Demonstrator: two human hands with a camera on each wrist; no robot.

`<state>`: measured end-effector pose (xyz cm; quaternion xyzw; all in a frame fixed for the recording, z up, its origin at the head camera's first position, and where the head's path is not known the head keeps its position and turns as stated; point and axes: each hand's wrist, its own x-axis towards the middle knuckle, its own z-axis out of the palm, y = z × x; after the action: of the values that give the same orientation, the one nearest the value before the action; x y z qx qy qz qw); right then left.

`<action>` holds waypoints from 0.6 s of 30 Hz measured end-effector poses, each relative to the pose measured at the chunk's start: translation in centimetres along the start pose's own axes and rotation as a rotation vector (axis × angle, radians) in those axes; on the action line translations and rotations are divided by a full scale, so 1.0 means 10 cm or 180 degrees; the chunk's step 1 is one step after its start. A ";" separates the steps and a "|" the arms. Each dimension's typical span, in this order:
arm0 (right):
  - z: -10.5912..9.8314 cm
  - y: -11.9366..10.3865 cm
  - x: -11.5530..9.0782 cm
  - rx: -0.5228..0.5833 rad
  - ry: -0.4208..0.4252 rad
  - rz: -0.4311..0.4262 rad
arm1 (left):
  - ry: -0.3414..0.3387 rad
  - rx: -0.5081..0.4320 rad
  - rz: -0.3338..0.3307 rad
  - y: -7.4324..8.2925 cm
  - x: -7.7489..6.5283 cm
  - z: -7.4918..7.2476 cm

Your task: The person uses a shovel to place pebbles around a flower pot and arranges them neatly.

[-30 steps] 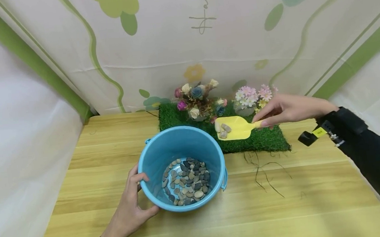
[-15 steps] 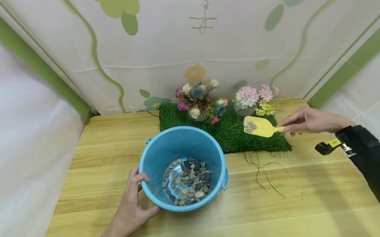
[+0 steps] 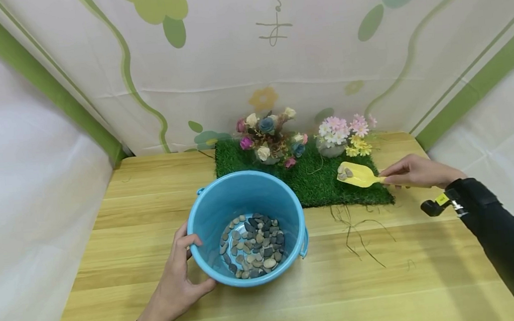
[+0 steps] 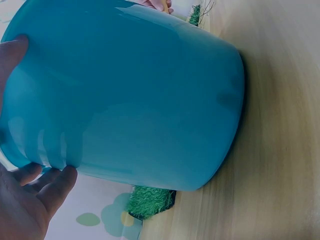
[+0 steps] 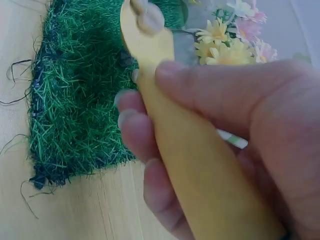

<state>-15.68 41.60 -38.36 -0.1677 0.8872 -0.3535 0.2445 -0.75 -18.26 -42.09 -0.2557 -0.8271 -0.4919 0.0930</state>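
Yellow scoop (image 3: 361, 176), one, held over the right end of a strip of artificial grass (image 3: 327, 190), just on the near side of the yellow blooms in the daisy bunch (image 3: 336, 136); whether its blade touches the grass cannot be told. Load: a few pale stones (image 3: 347, 173), gathered at the front edge. Long axis: handle to the right, blade to the left and slightly away from the person. Governing relation: the blade's front edge faces left along the grass, while the scoop extends directly from the right hand (image 3: 414, 171), much the nearer of the two. Right hand: grasping the handle, thumb along its upper part, fingers underneath; forearm in black sleeve entering from the lower right, hand at the grass strip's right edge. Blue bucket (image 3: 251, 196), one, upright on the wooden table (image 3: 385, 296), to the left of the scoop and nearer the person, apart from it; grey and tan pebbles (image 3: 258, 238) spread over its bottom. Left hand (image 3: 178, 282): gripping the bucket's left side, a finger hooked over the rim, thumb against the near outer wall; well apart from the scoop, with the bucket between. Rose bunch (image 3: 266, 125), one, on the grass behind the bucket.
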 end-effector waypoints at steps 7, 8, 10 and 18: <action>0.01 -0.05 0.08 -0.0152 -0.0073 0.0128 | -0.0008 -0.0016 -0.0021 0.01 0.00 0.01; 0.01 -0.07 0.09 -0.0168 -0.0087 0.0152 | -0.0008 -0.0018 -0.0023 0.01 0.00 0.01; 0.01 -0.11 0.11 -0.0217 -0.0116 0.0201 | -0.0006 -0.0022 -0.0022 0.01 0.00 0.01; 0.03 -0.32 0.20 -0.0437 -0.0235 0.0362 | -0.0001 -0.0003 -0.0037 0.01 0.00 0.01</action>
<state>-16.76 38.32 -36.89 -0.1464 0.9078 -0.2710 0.2847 -0.65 -18.13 -42.06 -0.2510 -0.8283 -0.4927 0.0899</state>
